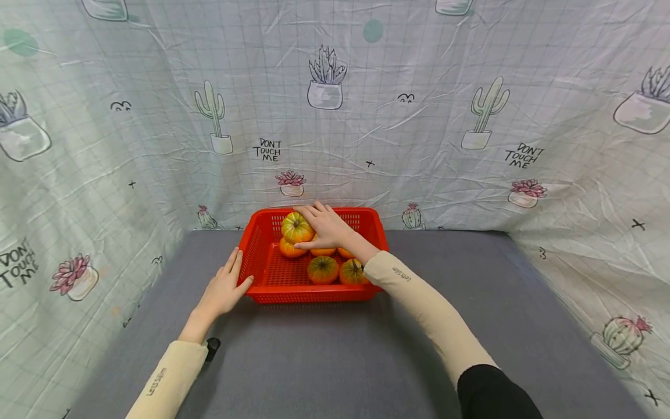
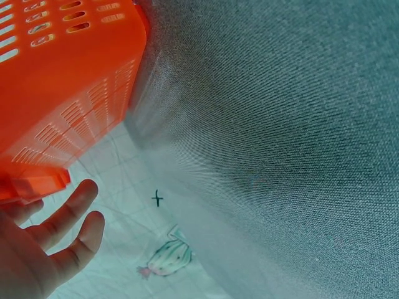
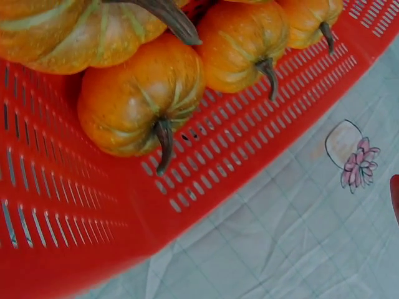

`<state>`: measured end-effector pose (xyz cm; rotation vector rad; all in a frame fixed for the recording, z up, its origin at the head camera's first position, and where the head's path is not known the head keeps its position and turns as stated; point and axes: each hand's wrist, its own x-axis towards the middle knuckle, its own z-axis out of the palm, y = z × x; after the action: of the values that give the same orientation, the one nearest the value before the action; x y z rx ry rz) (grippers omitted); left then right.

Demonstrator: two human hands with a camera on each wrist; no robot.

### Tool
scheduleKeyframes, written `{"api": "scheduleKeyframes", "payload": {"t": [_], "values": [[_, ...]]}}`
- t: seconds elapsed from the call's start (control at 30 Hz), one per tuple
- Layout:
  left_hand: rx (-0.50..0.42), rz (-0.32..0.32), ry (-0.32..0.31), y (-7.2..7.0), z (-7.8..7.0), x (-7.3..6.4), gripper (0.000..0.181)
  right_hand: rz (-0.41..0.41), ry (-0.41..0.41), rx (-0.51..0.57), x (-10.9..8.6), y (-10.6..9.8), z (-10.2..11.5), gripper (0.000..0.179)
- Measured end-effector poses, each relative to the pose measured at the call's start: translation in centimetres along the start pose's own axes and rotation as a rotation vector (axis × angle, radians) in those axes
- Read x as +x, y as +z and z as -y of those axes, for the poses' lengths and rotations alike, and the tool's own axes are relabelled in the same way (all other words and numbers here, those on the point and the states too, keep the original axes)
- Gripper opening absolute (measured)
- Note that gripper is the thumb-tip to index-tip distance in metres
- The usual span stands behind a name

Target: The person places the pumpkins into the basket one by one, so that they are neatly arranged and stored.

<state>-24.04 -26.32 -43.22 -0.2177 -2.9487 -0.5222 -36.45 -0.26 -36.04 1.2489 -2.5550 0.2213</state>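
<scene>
A red plastic basket point(image 1: 314, 294) holds several small orange pumpkins. My right hand point(image 1: 330, 227) reaches over its right side and grips a yellow-orange pumpkin point(image 1: 296, 227) between thumb and fingers, above another pumpkin point(image 1: 291, 249) near the back left. Two more pumpkins, one nearest the middle point(image 1: 322, 270), sit by the front wall. In the right wrist view, stemmed pumpkins point(image 3: 143, 99) line the far wall. My left hand point(image 1: 222, 288) touches the basket's left rim, fingers extended; in the left wrist view some of its fingers point(image 2: 81, 246) stand off the orange-red wall point(image 2: 62, 93).
Beneath the basket lies a dark grey tabletop point(image 1: 314, 361). A pale curtain point(image 1: 366, 116) printed with cacti and potted plants hangs behind and along both sides, close to the basket's back. A black strap piece point(image 1: 211, 346) shows by the left wrist.
</scene>
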Motion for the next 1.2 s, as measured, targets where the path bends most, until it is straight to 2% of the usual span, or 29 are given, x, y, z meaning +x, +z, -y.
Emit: {"api": "scheduleKeyframes", "payload": {"t": [0.43, 0.53, 0.7, 0.97, 1.2], "values": [[-0.001, 0.001, 0.002, 0.0, -0.1, 0.0, 0.071, 0.103, 0.064, 0.037, 0.4, 1.8, 0.1, 0.087], [-0.001, -0.001, 0.003, 0.0, -0.1, 0.0, 0.071, 0.111, 0.055, 0.035, 0.3, 2.3, 0.2, 0.088], [-0.002, 0.0, -0.001, 0.0, -0.1, 0.0, 0.072, 0.129, 0.026, -0.027, 0.2, 3.3, 0.4, 0.089], [-0.007, 0.007, -0.009, -0.1, -0.2, 0.1, 0.072, 0.207, 0.017, -0.111, 0.2, 4.5, 0.5, 0.09], [0.0, -0.004, 0.008, 0.1, 0.1, 0.0, 0.07, 0.286, -0.004, -0.17, 0.0, 5.1, 0.8, 0.092]]}}
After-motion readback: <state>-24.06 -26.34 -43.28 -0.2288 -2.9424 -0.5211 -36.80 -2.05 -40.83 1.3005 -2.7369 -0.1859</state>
